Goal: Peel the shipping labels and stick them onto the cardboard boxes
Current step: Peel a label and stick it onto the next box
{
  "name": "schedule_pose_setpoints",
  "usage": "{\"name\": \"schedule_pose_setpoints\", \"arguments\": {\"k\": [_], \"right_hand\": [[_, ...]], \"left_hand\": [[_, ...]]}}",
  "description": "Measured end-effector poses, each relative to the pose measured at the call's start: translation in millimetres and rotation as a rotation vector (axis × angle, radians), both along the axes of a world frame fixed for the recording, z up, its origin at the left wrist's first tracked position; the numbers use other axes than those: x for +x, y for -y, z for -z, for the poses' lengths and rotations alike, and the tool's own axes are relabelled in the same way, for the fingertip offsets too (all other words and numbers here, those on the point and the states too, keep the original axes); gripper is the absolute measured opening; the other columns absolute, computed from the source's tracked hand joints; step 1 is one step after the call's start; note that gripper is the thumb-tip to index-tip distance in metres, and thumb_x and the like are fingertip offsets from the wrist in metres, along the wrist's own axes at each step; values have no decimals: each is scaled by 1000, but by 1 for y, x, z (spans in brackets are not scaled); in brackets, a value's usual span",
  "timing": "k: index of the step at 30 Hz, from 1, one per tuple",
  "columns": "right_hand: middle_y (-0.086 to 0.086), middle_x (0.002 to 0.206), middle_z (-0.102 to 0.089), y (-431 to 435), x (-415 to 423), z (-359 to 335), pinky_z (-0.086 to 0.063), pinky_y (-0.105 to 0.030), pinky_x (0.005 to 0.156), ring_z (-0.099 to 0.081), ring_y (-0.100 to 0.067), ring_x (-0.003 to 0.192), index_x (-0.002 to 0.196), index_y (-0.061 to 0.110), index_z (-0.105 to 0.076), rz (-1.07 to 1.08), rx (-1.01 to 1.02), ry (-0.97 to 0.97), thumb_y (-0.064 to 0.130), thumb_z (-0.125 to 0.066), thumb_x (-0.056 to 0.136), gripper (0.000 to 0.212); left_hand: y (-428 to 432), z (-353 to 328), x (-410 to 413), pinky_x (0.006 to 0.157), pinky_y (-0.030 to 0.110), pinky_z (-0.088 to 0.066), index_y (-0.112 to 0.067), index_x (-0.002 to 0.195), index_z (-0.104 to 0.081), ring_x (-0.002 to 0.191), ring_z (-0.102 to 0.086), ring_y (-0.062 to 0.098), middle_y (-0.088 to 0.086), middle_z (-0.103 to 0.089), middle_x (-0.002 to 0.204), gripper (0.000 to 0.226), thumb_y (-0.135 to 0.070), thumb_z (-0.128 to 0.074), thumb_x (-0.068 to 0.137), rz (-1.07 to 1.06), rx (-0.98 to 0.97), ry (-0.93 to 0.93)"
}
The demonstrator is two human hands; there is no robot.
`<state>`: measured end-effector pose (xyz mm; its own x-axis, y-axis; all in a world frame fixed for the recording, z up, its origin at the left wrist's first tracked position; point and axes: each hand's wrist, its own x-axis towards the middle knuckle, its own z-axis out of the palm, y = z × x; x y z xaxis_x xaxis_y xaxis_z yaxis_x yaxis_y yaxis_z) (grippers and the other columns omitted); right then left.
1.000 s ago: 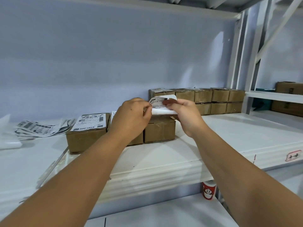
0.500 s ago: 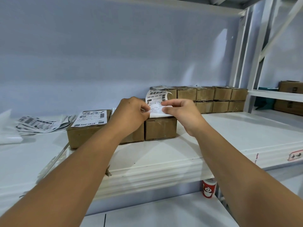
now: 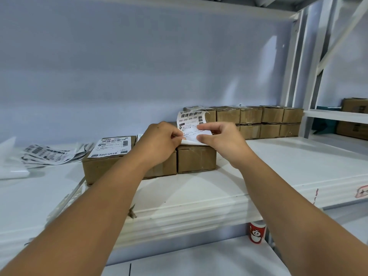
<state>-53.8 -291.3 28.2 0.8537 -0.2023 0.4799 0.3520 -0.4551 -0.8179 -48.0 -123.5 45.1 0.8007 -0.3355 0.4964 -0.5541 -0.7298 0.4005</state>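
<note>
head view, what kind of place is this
Likely a parcel shipping stockroom: white shelving, stacked small cardboard boxes, a pile of printed labels, and a shipping label pinched by the left hand and right hand.

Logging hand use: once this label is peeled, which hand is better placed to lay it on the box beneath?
Probably right. The right hand pinches the label across its middle, just over the box; the left hand pinches only its lower corner.
</note>
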Motion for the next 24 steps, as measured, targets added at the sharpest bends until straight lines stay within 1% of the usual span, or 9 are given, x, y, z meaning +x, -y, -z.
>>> {"name": "schedule_pose_setpoints", "arguments": {"k": [2,5,8,12,15,18,20,22,24], "right_hand": [[10,81,-54,0,-2,0,-34,-4,48,-50,-2,66,113,22,-69,9,-29,1,16,-72,82,31],[17,73,-45,0,-2,1,-32,-4,46,-46,-1,60,116,23,-68,42,-82,9,18,-71,83,34],[20,68,-36,0,-3,1,-32,-4,46,-42,1,58,118,23,-67,40,-112,17,19,-71,83,36],[19,64,-35,1,-4,1,-32,-4,46,-43,4,49,120,20,-66,28,-114,12,16,-71,84,37],[18,74,-50,0,-3,1,-34,-1,51,-51,6,60,121,18,-66,3,-87,-16,15,-72,83,39],[18,81,-55,-1,-2,1,-36,-1,57,-54,3,69,120,18,-66,-16,-77,-25,15,-73,81,40],[15,88,-60,0,-2,2,-38,-4,64,-55,2,75,120,19,-66,-19,-80,-21,16,-74,81,41],[10,98,-62,0,-1,2,-40,-10,74,-56,-2,84,121,20,-66,-15,-83,-15,18,-75,80,43],[15,91,-59,0,-1,3,-38,-8,72,-54,1,80,120,20,-66,-13,-94,-14,19,-74,80,40]], "left_hand": [[-1,0,1,77,31,-43,-8,96,-70,93,-57,26,11,-65,105,22,-16,-49,94,7,11,-10],[-2,0,4,66,29,-37,-5,85,-66,79,-50,25,17,-63,97,26,-17,-45,96,16,29,-29],[-2,0,6,52,22,-28,-11,64,-56,63,-44,19,8,-55,70,37,-24,-46,97,20,22,-30],[-3,1,7,46,19,-25,-20,54,-51,56,-39,13,1,-50,61,42,-27,-48,96,18,-1,-32],[-3,-1,7,44,19,-25,-13,62,-53,55,-41,13,3,-51,62,42,-31,-44,98,17,-28,-30],[-2,0,5,50,26,-28,-12,62,-53,57,-42,17,8,-52,63,44,-35,-42,98,11,-29,-33],[-1,1,4,54,28,-31,-11,75,-65,66,-50,24,15,-62,78,38,-36,-46,96,10,-12,-33],[0,2,3,59,28,-38,-14,90,-71,81,-58,27,12,-68,93,31,-34,-49,95,6,-14,-25],[1,2,1,69,29,-44,-15,95,-72,90,-60,24,8,-69,99,27,-31,-50,94,6,-18,-12]]}}
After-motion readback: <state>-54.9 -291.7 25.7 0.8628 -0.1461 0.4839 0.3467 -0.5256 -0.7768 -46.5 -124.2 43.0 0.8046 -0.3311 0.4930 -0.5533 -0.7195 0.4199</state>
